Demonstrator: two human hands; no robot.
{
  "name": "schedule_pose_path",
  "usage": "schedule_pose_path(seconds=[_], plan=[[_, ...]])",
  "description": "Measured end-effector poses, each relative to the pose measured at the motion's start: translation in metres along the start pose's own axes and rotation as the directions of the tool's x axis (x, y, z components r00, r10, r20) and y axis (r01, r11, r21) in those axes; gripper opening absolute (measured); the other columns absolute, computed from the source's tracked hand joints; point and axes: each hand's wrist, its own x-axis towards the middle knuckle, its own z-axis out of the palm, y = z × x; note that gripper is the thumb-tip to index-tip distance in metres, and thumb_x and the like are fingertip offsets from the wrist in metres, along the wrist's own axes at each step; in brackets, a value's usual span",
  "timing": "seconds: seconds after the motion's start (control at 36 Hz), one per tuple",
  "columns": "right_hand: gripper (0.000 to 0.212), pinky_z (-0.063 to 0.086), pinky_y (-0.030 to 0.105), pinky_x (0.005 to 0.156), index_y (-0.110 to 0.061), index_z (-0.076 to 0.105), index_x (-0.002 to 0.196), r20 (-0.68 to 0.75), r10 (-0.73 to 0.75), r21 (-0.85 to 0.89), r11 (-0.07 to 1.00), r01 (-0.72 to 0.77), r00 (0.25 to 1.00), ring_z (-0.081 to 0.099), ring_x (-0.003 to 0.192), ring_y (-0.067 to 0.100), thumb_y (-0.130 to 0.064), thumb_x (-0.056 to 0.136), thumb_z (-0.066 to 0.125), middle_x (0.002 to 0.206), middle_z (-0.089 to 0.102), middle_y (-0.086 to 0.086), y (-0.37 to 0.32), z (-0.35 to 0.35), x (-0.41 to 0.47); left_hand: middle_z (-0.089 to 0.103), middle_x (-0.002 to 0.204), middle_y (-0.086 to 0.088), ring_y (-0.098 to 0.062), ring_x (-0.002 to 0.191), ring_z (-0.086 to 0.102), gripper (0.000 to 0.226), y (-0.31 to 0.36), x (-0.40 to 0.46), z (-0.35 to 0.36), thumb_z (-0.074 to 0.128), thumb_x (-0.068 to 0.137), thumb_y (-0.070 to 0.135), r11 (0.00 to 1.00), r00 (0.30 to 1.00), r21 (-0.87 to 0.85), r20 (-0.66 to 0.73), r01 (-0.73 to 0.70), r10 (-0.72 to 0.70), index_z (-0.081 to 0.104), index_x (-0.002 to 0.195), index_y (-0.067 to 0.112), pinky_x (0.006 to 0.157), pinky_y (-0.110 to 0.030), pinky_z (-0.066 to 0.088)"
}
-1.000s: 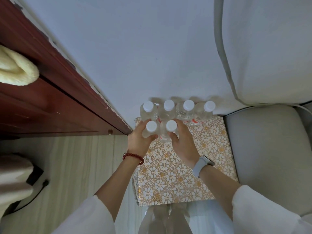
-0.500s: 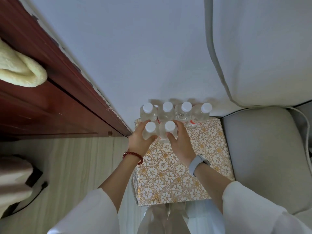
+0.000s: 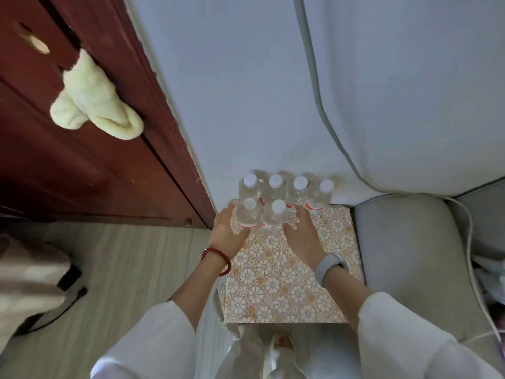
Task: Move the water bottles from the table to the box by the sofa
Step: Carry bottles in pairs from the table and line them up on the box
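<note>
While two front bottles are settling on the box (image 3: 287, 283), the left hand (image 3: 226, 233) is cupping one bottle (image 3: 247, 217) and the right hand (image 3: 302, 236) is loosely steadying its neighbour (image 3: 273, 218), likely squaring them against the back row (image 3: 296, 190) just beyond the fingers.

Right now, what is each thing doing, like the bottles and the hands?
Back row bottles: four, upright, capped, on the box.
Front two bottles: upright, capped, between the hands.
Box: closed top, bears the bottles.
Left hand: fingers touch the front left bottle.
Right hand: beside the front right bottle.
Towel: hangs on the cabinet.
</note>
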Motion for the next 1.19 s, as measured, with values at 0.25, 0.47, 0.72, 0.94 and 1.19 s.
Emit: schedule_pose_path(seconds=[0.25, 0.47, 0.72, 0.94, 1.19], plan=[[0.033, 0.037, 0.022, 0.085, -0.005, 0.047, 0.126, 0.283, -0.126, -0.188, 0.965, 0.184, 0.951, 0.052, 0.11, 0.019, -0.013, 0.094, 0.044, 0.129, 0.054, 0.011, -0.024, -0.012, -0.074, 0.05, 0.134, -0.006, -0.023, 0.118, 0.05, 0.043, 0.006, -0.088, -0.007, 0.05, 0.088, 0.024, 0.994, 0.985, 0.031, -0.145, 0.105, -0.099, 0.045, 0.13, 0.016, 0.096, -0.028, 0.04], [0.029, 0.043, 0.023, 0.09, -0.009, 0.052, 0.121, 0.605, -0.28, -0.214, 0.844, 0.491, 0.745, 0.055, 0.111, 0.017, -0.017, 0.094, 0.044, 0.122, 0.06, 0.006, -0.045, 0.034, -0.175, 0.056, 0.124, -0.015, -0.027, 0.113, 0.052, 0.032, -0.036, -0.23, -0.033, 0.05, 0.09, 0.016, 0.979, 0.886, 0.001, -0.426, 0.205, -0.185, 0.054, 0.119, 0.004, 0.092, -0.03, 0.039], [0.024, 0.048, 0.042, 0.091, -0.012, 0.058, 0.111, 0.901, -0.346, 0.001, 0.607, 0.795, 0.263, 0.06, 0.097, 0.027, -0.014, 0.091, 0.046, 0.098, 0.064, 0.009, -0.076, 0.156, -0.389, 0.057, 0.118, -0.012, -0.028, 0.108, 0.055, 0.034, -0.153, -0.48, -0.08, 0.056, 0.087, 0.021, 0.874, 0.452, -0.26, -0.775, 0.41, -0.442, 0.055, 0.119, 0.011, 0.089, -0.028, 0.04], [0.026, 0.036, 0.021, 0.081, -0.012, 0.056, 0.115, 0.949, -0.241, 0.281, 0.34, 0.898, -0.205, 0.056, 0.103, 0.022, -0.016, 0.092, 0.045, 0.109, 0.063, 0.008, -0.029, 0.247, -0.646, 0.055, 0.123, -0.009, -0.025, 0.114, 0.051, 0.035, -0.249, -0.756, -0.048, 0.053, 0.088, 0.02, 0.735, -0.011, -0.48, -0.841, 0.48, -0.542, 0.052, 0.122, 0.012, 0.094, -0.032, 0.041], [0.03, 0.037, 0.032, 0.097, -0.009, 0.052, 0.121, 0.78, -0.031, 0.625, 0.099, 0.774, -0.625, 0.053, 0.114, 0.027, -0.015, 0.092, 0.046, 0.12, 0.057, 0.015, 0.076, 0.305, -0.937, 0.057, 0.121, -0.012, -0.031, 0.112, 0.052, 0.037, -0.319, -1.052, 0.051, 0.053, 0.088, 0.03, 0.395, -0.495, -0.771, -0.629, 0.5, -0.6, 0.054, 0.122, 0.015, 0.092, -0.043, 0.043]])
